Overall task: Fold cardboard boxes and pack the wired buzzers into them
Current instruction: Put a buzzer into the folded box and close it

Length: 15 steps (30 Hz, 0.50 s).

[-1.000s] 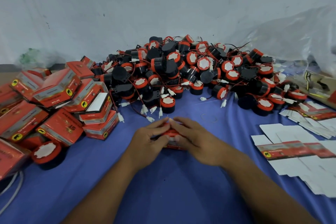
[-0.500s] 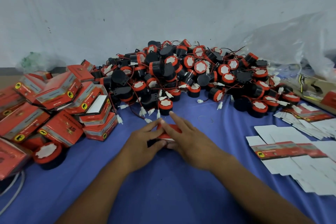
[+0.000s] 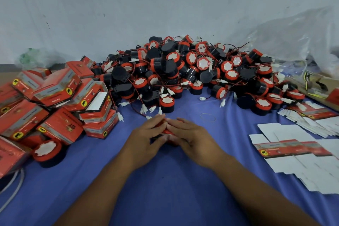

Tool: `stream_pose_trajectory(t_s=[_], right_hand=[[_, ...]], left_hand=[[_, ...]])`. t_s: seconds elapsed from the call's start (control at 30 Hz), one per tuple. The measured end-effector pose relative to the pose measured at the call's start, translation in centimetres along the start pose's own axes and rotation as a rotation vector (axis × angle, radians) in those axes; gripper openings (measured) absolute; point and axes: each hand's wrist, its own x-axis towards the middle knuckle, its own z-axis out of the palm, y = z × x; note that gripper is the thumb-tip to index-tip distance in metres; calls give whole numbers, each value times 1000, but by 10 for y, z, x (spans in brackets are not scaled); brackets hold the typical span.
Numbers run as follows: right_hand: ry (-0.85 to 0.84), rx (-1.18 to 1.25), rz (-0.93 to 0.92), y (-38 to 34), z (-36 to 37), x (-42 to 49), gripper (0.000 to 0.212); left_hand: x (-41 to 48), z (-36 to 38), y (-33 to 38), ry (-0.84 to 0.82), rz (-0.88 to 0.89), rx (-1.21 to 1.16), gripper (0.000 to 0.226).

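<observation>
A small red cardboard box (image 3: 166,131) sits on the blue cloth at the centre, mostly hidden under both hands. My left hand (image 3: 146,134) grips its left side with the fingers curled over the top. My right hand (image 3: 190,135) holds its right side, fingertips meeting the left ones above the box. Behind them lies a big heap of black and red wired buzzers (image 3: 192,71) with white connectors. Flat unfolded box blanks (image 3: 293,150) lie at the right.
A pile of folded red boxes (image 3: 55,104) fills the left side, with one loose buzzer (image 3: 47,152) in front of it. A rubber band (image 3: 208,117) lies on the blue cloth (image 3: 165,189). Clear plastic bags (image 3: 293,42) and a cardboard tray sit at the back right.
Both hands stay on the red box and their fingers have closed further over its top. The view has shifted slightly.
</observation>
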Motion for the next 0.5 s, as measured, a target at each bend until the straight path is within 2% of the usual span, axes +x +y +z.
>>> stream_pose_trajectory(t_s=[0.07,0.17,0.23,0.37,0.5], right_hand=[[-21,90,24,0,-1,-1,35],[1,349,201,-2,-4,-5,32],[64,325,216,0,-4,-5,28],[56,111,63,5,-4,-4,27],[31,135,4,8,-5,-3,25]], left_hand=[[0,-1,1,2,-9,-13,48],[-1,-2,3,12,10,-9,43],[-1,-3,3,6,48,48,40],[-1,-2,7,6,99,84,38],[-2,-2,10,28,153,163,35]])
